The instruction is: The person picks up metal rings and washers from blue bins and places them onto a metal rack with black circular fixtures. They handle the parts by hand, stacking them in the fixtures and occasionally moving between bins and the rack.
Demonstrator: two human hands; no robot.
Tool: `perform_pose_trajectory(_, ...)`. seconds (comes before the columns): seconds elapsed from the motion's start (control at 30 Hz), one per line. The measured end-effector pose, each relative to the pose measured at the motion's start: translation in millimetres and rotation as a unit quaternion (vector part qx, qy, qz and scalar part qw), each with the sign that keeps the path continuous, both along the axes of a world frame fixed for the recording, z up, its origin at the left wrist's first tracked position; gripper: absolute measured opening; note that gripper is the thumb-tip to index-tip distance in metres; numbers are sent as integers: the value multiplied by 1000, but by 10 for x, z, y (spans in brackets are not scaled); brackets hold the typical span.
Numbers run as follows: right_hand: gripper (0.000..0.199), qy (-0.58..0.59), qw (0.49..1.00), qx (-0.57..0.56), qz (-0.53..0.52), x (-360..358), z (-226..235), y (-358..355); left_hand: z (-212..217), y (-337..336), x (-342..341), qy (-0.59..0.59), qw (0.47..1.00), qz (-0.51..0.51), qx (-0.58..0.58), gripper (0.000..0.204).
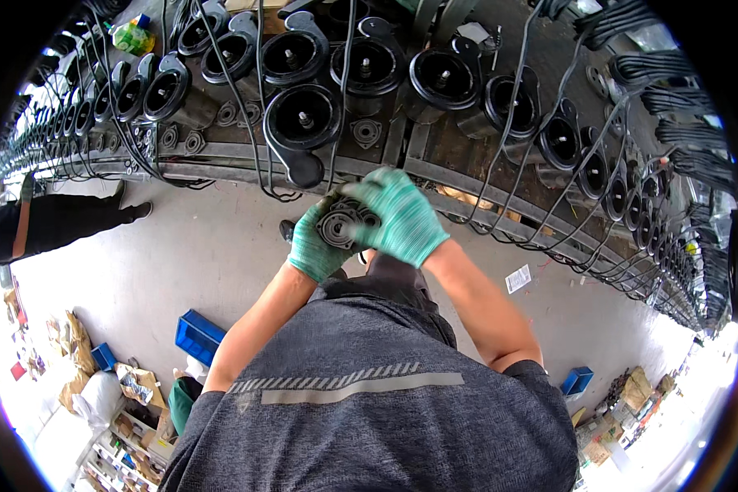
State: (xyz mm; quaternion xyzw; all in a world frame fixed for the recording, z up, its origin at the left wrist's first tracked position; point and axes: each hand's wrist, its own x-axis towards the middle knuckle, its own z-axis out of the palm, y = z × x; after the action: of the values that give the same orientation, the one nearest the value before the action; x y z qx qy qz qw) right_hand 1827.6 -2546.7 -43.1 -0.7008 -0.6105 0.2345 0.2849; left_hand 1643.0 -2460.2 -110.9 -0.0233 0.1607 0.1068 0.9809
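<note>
My left hand (313,248), in a green knitted glove, is closed around a small stack of dark round metal flanges (336,229) in front of my waist. The uppermost flange shows concentric rings. Over the same stack is my right hand (403,217), gloved alike, its thumb side against the flanges. Its fingers are smeared by motion, so their grip is unclear. Just beyond my hands, a black round pump housing (302,120) with a threaded shaft in its middle rests at the bench edge. A similar loose flange (366,133) lies to its right.
A long curved metal bench (221,171) carries rows of such housings, with black cables (500,184) hanging over its edge. Coiled cables (682,100) are at the right. Another person's dark-clothed legs (82,215) appear at left. Blue crates (198,334) and cartons stand behind me.
</note>
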Motion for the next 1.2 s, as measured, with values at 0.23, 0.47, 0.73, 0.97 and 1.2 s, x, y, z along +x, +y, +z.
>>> perform_pose_trajectory(0.23,79,-155,977,-146,32,-207,67,-166,-52,-164,283,105,994,7,-9,45)
perform_pose_trajectory(0.47,62,40,983,-83,-159,127,-15,-276,-130,-208,297,117,992,-33,-24,42)
perform_pose_trajectory(0.73,62,-168,931,-151,-285,1027,-1184,89,86,-194,362,147,988,-16,38,48)
perform_pose_trajectory(0.97,64,272,906,-88,-312,702,-1133,-471,145,-138,547,103,992,-35,59,55)
perform_pose_trajectory(1.2,38,415,846,-14,-334,114,-348,-846,144,-206,804,96,990,-49,94,63)
